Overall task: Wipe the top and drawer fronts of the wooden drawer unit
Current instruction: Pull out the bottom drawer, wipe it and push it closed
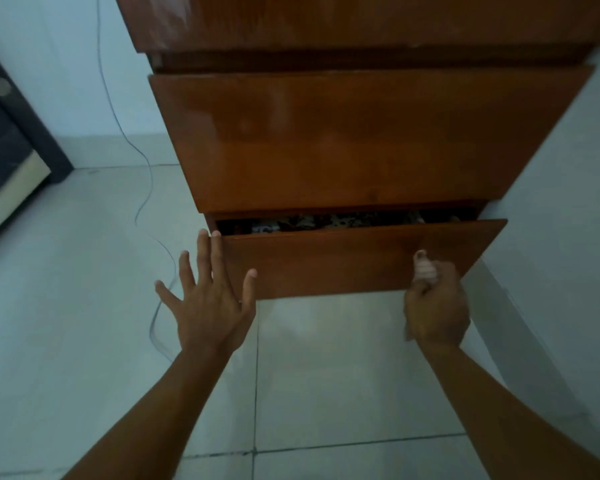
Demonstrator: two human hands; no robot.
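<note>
The wooden drawer unit (361, 140) stands against the right wall, glossy and brown. Its bottom drawer (343, 261) is pulled out a little, with patterned cloth (326, 221) showing in the gap. My left hand (208, 299) is spread open, fingertips at the left end of that drawer front. My right hand (433, 303) is closed on a small crumpled pale wipe (424, 268), pressed against the right part of the bottom drawer front.
A thin cable (142, 188) hangs down the wall and curls over the tiled floor (84, 341) left of the unit. A dark piece of furniture (7, 147) stands at the far left. A white wall (568, 202) lies close on the right.
</note>
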